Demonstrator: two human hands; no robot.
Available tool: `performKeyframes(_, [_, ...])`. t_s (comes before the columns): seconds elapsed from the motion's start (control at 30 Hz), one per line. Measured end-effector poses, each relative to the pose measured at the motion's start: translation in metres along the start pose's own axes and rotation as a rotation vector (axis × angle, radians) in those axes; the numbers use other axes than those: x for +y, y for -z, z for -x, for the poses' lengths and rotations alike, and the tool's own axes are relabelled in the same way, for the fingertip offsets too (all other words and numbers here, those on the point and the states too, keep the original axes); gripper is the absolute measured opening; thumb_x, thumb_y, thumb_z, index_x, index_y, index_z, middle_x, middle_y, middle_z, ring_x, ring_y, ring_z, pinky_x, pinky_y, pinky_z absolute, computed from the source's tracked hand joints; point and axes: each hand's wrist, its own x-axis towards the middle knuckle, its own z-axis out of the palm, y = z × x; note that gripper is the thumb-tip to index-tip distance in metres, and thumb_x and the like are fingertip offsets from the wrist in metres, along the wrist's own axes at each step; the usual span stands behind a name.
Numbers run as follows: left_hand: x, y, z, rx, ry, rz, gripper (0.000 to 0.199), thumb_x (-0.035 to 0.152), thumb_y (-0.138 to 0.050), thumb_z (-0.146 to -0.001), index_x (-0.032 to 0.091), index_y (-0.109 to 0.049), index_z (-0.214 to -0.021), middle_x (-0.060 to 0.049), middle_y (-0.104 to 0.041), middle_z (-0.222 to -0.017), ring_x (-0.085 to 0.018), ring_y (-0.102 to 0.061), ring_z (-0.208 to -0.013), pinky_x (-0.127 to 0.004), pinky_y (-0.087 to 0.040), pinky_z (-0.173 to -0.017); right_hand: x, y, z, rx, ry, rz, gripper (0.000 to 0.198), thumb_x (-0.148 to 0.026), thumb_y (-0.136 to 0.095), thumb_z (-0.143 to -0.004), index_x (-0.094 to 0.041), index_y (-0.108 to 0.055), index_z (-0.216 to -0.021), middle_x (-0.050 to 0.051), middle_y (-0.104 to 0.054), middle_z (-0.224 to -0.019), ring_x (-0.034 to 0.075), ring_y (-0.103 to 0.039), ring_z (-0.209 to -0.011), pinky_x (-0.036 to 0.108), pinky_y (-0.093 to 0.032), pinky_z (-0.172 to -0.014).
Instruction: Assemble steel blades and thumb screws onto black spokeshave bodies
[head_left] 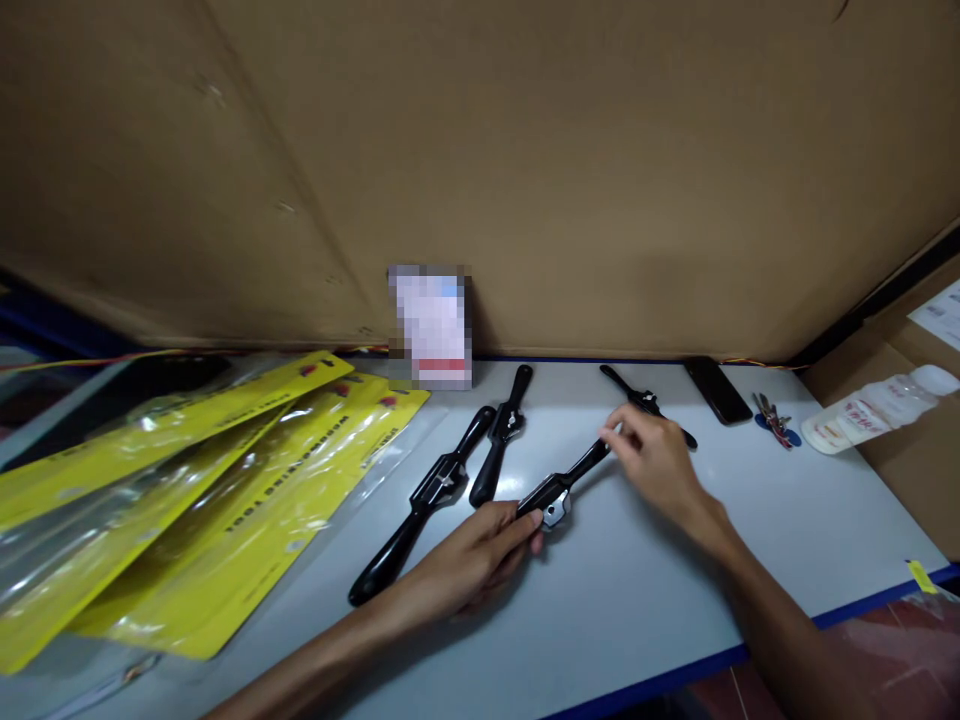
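Over a smooth, pale bench (645, 620) edged in blue, reaching in from lower left with the left hand (487, 555), closed round the near part of a glossy black spokeshave (579, 470) with a shiny metal fitting. Slanting it between both hands, above the bench. Pinching its far handle's tip with the right hand (656, 460), bent at the wrist. Behind, facing flat brown cardboard (562, 180).

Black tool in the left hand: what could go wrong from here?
The left hand grips the black tool beside its silvery metal part; if an edge there is sharp, a finger could get nicked.
The right hand, at the handle's far end, is close to another black tool lying behind it and might knock that one.
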Motion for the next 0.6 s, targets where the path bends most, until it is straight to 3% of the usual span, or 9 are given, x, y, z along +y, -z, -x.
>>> performKeyframes(0.07, [0.0,-0.001,0.001,0.017,-0.002,0.015,0.06,0.081,-0.057,-0.075,0.022,-0.051,-0.082,0.015,-0.031,-0.045,-0.006,-0.017,-0.036,-0.019,-0.016,-0.031,0.02,0.009,-0.008,0.02,-0.119,0.129,0.007,-0.022,-0.059,-0.096,-0.022,-0.066,-0.094,0.002,-0.072,-0.079,0.019,-0.063,-0.071,0.029,-0.036,-0.065])
performKeyframes(0.17, [-0.001,-0.001,0.002,0.026,-0.006,0.027,0.057,0.079,-0.056,-0.078,0.022,-0.051,-0.082,0.014,-0.03,-0.045,-0.006,-0.016,-0.036,-0.02,-0.015,-0.032,0.04,0.01,-0.014,-0.083,-0.18,0.29,0.017,-0.024,-0.062,-0.096,-0.02,-0.064,-0.112,0.007,-0.074,-0.097,0.024,-0.067,-0.085,0.03,-0.036,-0.067])
performKeyframes(0.27, [-0.002,-0.001,0.003,0.017,-0.014,0.039,0.054,0.076,-0.056,-0.08,0.023,-0.051,-0.082,0.014,-0.03,-0.045,-0.006,-0.016,-0.037,-0.02,-0.016,-0.033,0.046,0.002,-0.016,-0.175,-0.168,0.345,0.016,-0.023,-0.058,-0.098,-0.018,-0.064,-0.112,0.012,-0.073,-0.109,0.025,-0.067,-0.093,0.031,-0.037,-0.071])
performKeyframes(0.6, [-0.007,-0.001,0.001,0.038,-0.032,0.112,0.053,0.075,-0.06,-0.079,0.023,-0.051,-0.084,0.014,-0.032,-0.045,-0.006,-0.018,-0.036,-0.021,-0.014,-0.032,0.036,0.006,-0.01,-0.273,-0.077,0.311,0.015,-0.01,-0.051,-0.095,-0.016,-0.064,-0.099,0.011,-0.071,-0.102,0.023,-0.064,-0.092,0.03,-0.039,-0.078])
